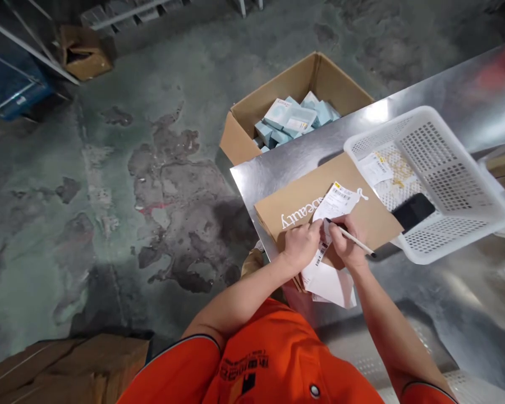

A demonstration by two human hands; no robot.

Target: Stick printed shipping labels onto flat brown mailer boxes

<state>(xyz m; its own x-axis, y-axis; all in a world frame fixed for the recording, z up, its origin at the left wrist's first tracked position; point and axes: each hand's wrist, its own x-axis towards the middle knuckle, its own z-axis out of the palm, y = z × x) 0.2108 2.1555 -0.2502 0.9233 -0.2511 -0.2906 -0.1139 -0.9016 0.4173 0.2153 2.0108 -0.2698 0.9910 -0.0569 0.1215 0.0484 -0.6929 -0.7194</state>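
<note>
A flat brown cardboard piece (379, 216) with white lettering lies on the metal table. Printed white label sheets (334, 202) rest across it, and their lower part hangs towards my body. My left hand (302, 245) has its fingers pressed together at the sheets' left edge, pinching the paper. In my right hand (348, 242) is a white pen (357, 242) with dark ends, its tip near the sheets just beside my left fingertips.
A white plastic basket (467, 185) holding a black phone (413, 212) and a label stands right of the cardboard. Beyond the metal table (265, 174), an open carton (240, 137) contains several light-blue boxes (278, 112). Stacked cardboard (71, 370) is at lower left.
</note>
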